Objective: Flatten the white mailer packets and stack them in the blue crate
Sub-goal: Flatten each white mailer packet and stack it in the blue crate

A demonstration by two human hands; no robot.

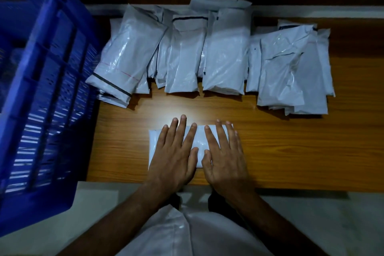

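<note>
Dim room, wooden counter (291,151) lit mostly in the middle. One white packet (199,141) lies near the front edge, and both hands are flat on top of it: left hand (176,151) and right hand (225,154), fingers straight and slightly spread, thumbs nearly touching. Further back sits a messy row of more packets (207,54), overlapping each other. Blue crate (41,89) stands at the left, just beside the leftmost of that row.

Flat white pkt (198,141) under palms
</note>
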